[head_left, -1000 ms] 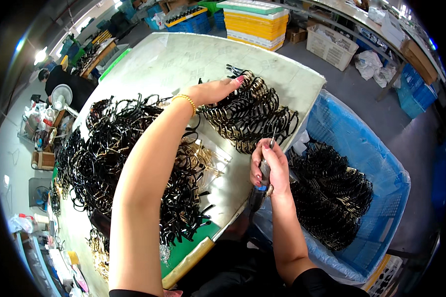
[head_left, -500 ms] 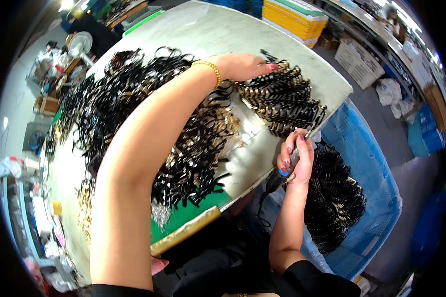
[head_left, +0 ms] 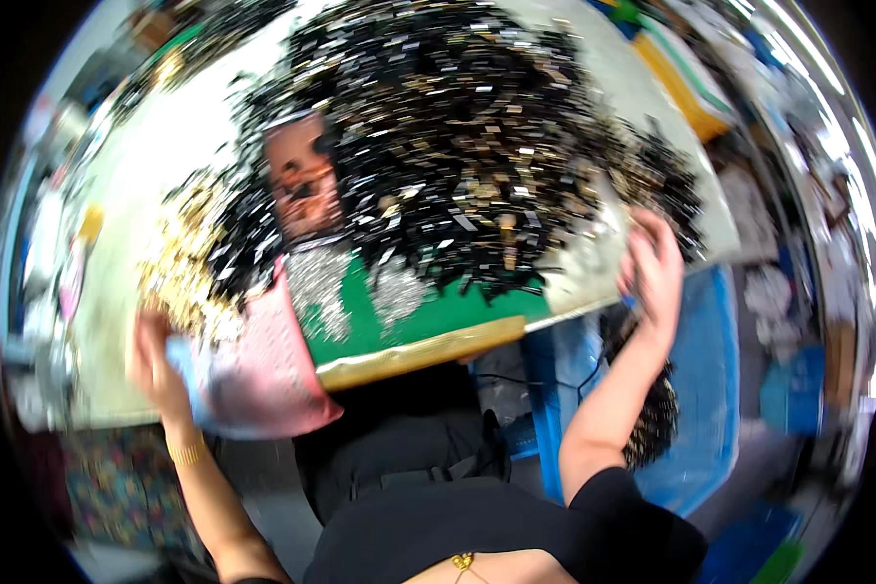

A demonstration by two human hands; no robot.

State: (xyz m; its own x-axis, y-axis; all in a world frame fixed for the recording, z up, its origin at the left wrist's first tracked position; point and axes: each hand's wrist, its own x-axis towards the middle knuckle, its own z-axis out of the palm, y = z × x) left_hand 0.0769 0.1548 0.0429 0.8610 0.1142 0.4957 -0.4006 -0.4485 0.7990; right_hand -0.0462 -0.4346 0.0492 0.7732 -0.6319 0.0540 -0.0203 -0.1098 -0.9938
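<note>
My left hand [head_left: 154, 362] is at the near left of the table, beside a heap of small gold pieces [head_left: 190, 258] and a pink and pale-blue cloth [head_left: 280, 355]. Motion smears its fingers. At the table's right edge, my right hand [head_left: 655, 268] is curled round a slim corded hand tool, apparently an electric screwdriver, mostly hidden, with a blue bit [head_left: 630, 303] showing below the fingers. A large heap of curved black and gold strips [head_left: 457, 127] covers the middle. Beyond my right hand lies a cluster of black and gold pieces [head_left: 667, 185].
A phone [head_left: 303, 175] showing a picture lies in the heap. Silvery small pieces [head_left: 318, 297] rest on a green mat [head_left: 438, 316] with a gold-taped edge [head_left: 423, 350]. Below the right edge stands a blue-lined bin [head_left: 701, 389] holding black pieces; a black cord [head_left: 526, 380] hangs there.
My left hand has left the neat cluster at the right and swung to the near left by the gold pieces. The view has turned left; my right hand stays by the table's right edge.
</note>
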